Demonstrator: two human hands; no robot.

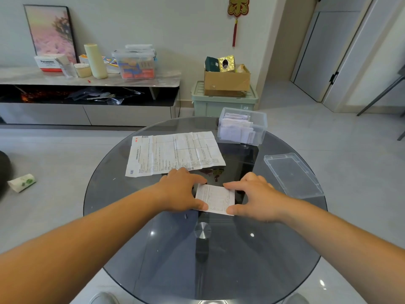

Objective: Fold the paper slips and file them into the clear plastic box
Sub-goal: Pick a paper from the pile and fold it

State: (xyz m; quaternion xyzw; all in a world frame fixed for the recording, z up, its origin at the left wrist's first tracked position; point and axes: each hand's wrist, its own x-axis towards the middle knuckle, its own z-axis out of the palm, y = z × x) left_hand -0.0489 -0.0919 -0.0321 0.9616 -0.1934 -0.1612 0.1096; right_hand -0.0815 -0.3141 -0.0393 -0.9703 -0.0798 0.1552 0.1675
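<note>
Right now both hands are down on the round glass desk (153,249), working a folded paper slip (215,199) that lies near the middle. The left hand (182,191) has its thumb and forefinger spread along the slip's left edge, pressing it flat. The right hand (252,198) mirrors that on the right edge, thumb at the near corner and forefinger at the far one. Neither hand is clenched or curled round the paper; the fingertips press on it from above. Just beyond the left hand lies a large creased printed sheet (175,152), unfolded and flat on the glass. At the far right of the desk stands the clear plastic box (260,128), lid off, with folded white slips (234,128) standing inside. Its clear lid (292,174) lies on the desk to the right of the right hand, near the desk's edge.
</note>
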